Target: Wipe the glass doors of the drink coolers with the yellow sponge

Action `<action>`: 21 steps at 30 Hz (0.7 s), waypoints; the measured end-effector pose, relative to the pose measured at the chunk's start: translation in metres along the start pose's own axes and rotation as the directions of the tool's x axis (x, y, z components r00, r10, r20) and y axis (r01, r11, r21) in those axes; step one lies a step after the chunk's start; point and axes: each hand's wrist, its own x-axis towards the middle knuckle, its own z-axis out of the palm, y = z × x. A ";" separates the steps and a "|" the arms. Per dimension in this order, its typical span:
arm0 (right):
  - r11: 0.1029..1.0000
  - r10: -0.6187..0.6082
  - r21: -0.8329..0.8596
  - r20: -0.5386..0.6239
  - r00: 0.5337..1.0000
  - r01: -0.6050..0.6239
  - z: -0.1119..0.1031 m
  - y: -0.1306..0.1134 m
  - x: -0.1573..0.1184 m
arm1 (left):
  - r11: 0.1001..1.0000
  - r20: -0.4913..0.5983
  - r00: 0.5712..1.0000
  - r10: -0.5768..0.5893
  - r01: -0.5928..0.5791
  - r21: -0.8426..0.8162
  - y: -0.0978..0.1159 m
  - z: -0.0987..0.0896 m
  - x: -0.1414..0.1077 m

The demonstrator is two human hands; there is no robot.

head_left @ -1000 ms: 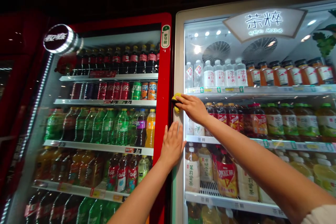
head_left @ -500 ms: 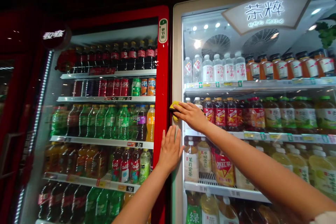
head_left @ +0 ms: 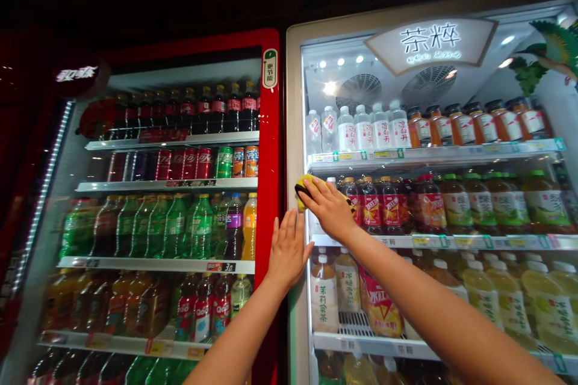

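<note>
The person's right hand [head_left: 332,209] grasped a black-edged yellow cloth [head_left: 300,198] in bent fingers, against the left edge of a pale-framed drinks cooler [head_left: 295,102], beside its middle shelves of bottled tea [head_left: 457,204]. Just below, the left hand [head_left: 287,252] lay flat, fingers extended and holding nothing — over the seam with a red-framed soda cooler [head_left: 270,162] to the left.

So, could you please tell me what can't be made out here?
Head view: part of the yellow cloth, covered by the right hand.
Head view: palm of the left hand, facing away.
Head view: the lowest visible bottles, cut off by the bottom edge.
Head view: fine print on the shelf tags, too small.
</note>
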 end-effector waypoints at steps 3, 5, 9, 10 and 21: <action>0.998 0.069 -0.006 -0.010 0.998 -0.069 -0.007 0.022 0.018 | 1.000 -0.010 1.000 -0.008 0.008 0.000 0.004 0.002 0.016; 0.985 0.168 -0.012 -0.068 0.983 -0.170 -0.014 0.033 0.008 | 1.000 -0.009 1.000 -0.020 0.020 -0.013 0.007 0.002 0.025; 0.940 0.337 -0.016 -0.132 0.932 -0.342 -0.022 0.025 -0.044 | 0.999 -0.009 1.000 -0.021 0.020 -0.040 0.011 -0.001 0.032; 0.941 0.334 -0.018 -0.119 0.935 -0.338 -0.022 0.020 -0.053 | 0.999 -0.010 1.000 -0.011 0.011 -0.040 0.011 -0.001 0.032; 0.930 0.337 -0.104 -0.136 0.932 -0.352 -0.052 0.084 -0.041 | 0.992 -0.049 0.998 0.042 -0.047 -0.114 0.034 0.004 0.071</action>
